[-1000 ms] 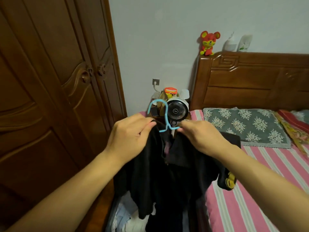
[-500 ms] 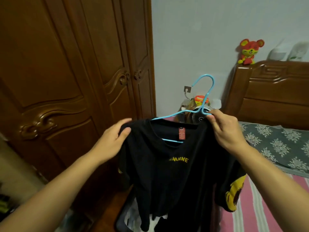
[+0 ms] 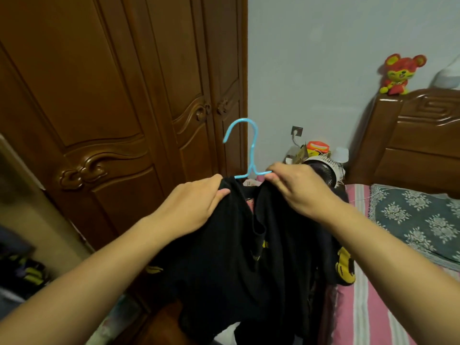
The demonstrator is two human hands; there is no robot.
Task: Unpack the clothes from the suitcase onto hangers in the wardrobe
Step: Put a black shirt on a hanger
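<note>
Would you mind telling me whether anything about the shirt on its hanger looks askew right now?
Yes: the black T-shirt sits bunched on the blue hanger, its neckline folded inward rather than spread. The left hand and right hand both grip the fabric at the shoulders.

Light blue hanger (image 3: 249, 150); black T-shirt (image 3: 239, 250) with yellow print; dark reddish-brown carved wardrobe doors (image 3: 119, 100) and matching headboard (image 3: 418, 143); pale grey-white wall (image 3: 323, 58); red and yellow plush toy (image 3: 398, 74); pink, white and grey striped sheet (image 3: 368, 317); grey-green pillow (image 3: 420, 220) with white floral pattern.
</note>
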